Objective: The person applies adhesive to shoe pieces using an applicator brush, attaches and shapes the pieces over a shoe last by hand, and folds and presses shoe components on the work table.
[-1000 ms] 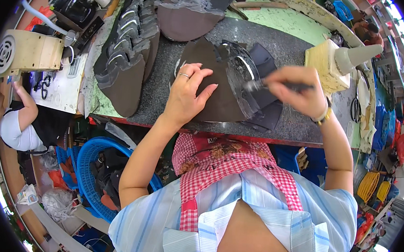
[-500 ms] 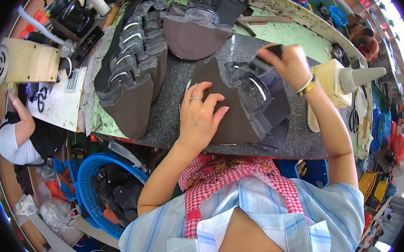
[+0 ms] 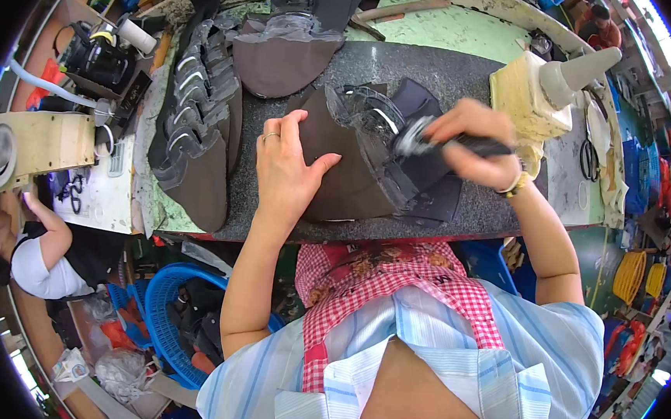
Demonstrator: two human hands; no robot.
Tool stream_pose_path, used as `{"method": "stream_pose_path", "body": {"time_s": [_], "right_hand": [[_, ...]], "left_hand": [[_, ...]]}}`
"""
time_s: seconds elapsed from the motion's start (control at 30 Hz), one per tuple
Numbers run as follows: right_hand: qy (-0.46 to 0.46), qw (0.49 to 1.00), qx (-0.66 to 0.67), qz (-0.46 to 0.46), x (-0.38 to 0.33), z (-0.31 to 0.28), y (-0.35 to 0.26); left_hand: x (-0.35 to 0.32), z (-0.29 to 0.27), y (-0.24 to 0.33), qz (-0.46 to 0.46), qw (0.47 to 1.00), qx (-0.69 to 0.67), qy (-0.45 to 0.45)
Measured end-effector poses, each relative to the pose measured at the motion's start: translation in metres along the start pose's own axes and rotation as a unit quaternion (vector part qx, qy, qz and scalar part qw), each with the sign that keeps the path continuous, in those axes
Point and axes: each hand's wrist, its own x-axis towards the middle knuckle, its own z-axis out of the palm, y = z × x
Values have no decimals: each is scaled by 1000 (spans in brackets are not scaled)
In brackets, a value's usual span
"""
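Observation:
A dark brown, rounded piece of sheet material (image 3: 345, 181) lies on a speckled dark slab (image 3: 447, 65), with glossy black strap-like parts (image 3: 377, 111) along its right side. My left hand (image 3: 285, 167) rests on the brown piece's left part, fingers extended and thumb apart. My right hand (image 3: 476, 145) grips a black-handled brush (image 3: 413, 141); its head is blurred by motion over the black parts. To the left, a row of overlapping similar pieces (image 3: 206, 173) lies on the bench, and another brown piece (image 3: 279, 69) sits behind my left hand.
A pale yellow block-shaped container with a cone top (image 3: 527, 90) stands right of my right hand, with scissors (image 3: 589, 159) beyond. A blue basket (image 3: 158, 325) holds dark pieces below the bench. A co-worker (image 3: 44, 259) is at far left, near a cream machine (image 3: 48, 146).
My right hand has come down and nearer, bringing the brush onto the black parts. My left hand has shifted left on the brown piece. The whole view has also shifted slightly.

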Motion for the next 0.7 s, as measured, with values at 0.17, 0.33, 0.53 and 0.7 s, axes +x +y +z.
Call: {"method": "stream_pose_path", "body": {"time_s": [0.17, 0.33, 0.53, 0.7], "right_hand": [[-41, 995, -93, -19, -7, -17, 16], [58, 983, -21, 171, -34, -57, -13], [174, 959, -107, 198, -83, -109, -32], [159, 951, -160, 212, -103, -139, -26]], "left_hand": [[1, -4, 0, 121, 992, -11, 45], [-18, -8, 16, 228, 958, -163, 66], [42, -40, 33, 134, 902, -390, 128], [89, -46, -50, 52, 902, -363, 227]]}}
